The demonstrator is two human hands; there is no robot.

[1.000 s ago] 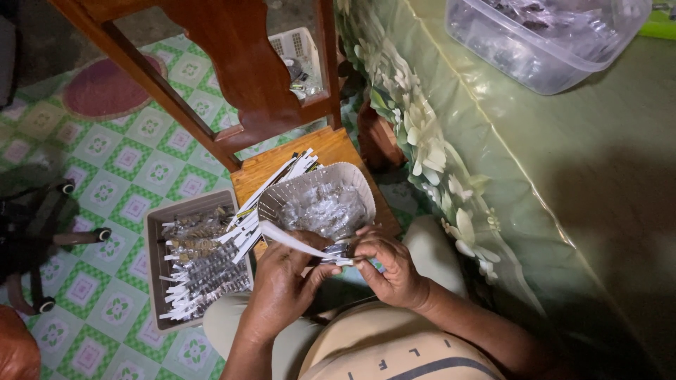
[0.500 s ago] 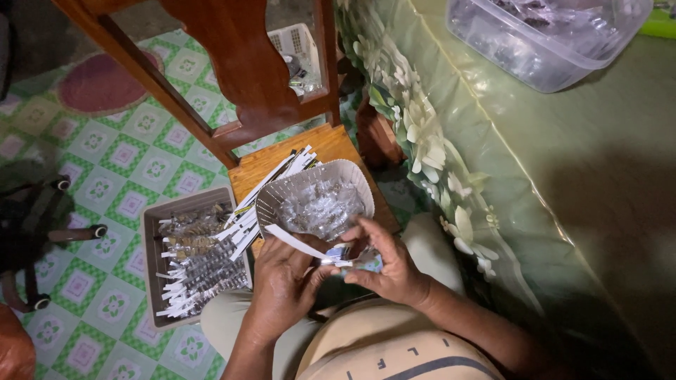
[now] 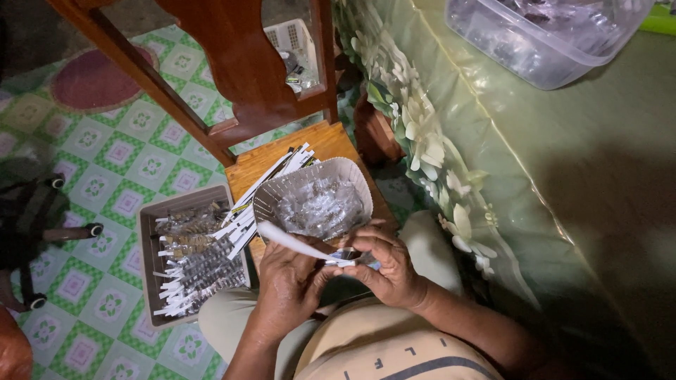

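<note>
Both the left hand and right hand still pinch the white strip, now drawn slightly nearer the body.

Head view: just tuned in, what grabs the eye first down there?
Both hands meet low in the middle: the left hand and right hand pinch a long white paper strip between them. Just above them a white basket of clear plastic packets sits on a wooden chair seat, with more strips fanned beside it. On the green tiled floor to the left, a grey tray holds finished pieces in rows.
</note>
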